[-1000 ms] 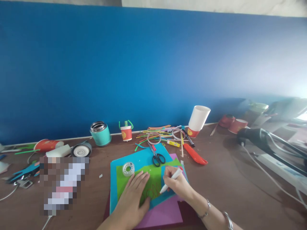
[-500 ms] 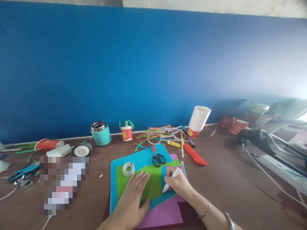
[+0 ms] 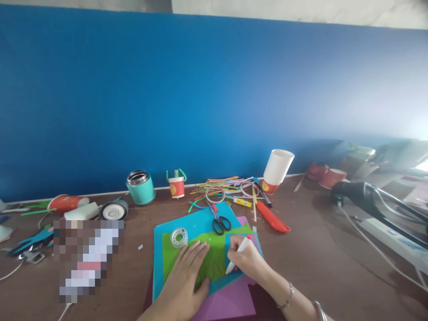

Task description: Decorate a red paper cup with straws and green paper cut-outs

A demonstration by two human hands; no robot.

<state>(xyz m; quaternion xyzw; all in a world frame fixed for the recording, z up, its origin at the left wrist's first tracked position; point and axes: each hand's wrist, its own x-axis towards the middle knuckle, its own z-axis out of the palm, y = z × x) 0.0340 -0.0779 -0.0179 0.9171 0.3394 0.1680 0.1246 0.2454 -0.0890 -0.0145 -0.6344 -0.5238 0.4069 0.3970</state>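
My right hand (image 3: 245, 256) is closed round a white marker (image 3: 236, 256) with a red end, its tip down at the right edge of a green sheet (image 3: 216, 243). Reddish looping lines are drawn on that sheet. My left hand (image 3: 187, 272) lies flat on the green sheet, fingers stretched out. Under it are blue paper (image 3: 187, 218) and purple paper (image 3: 230, 301). A roll of clear tape (image 3: 179, 238) sits just beyond my left fingertips. Black-handled scissors (image 3: 221, 224) rest on the papers above my right hand.
Behind the papers lie several coloured sticks (image 3: 224, 185), a yellow glue tube (image 3: 242, 202) and a red pouch-like object (image 3: 272, 217). A teal flask (image 3: 140, 188), a small cup (image 3: 176, 187) and stacked paper cups (image 3: 278, 167) stand by the blue partition (image 3: 200, 89). A power strip (image 3: 394, 236) is at right.
The marker has shifted slightly within the drawing, its tip a little lower and its red end a bit to the left. My left hand stays in place.
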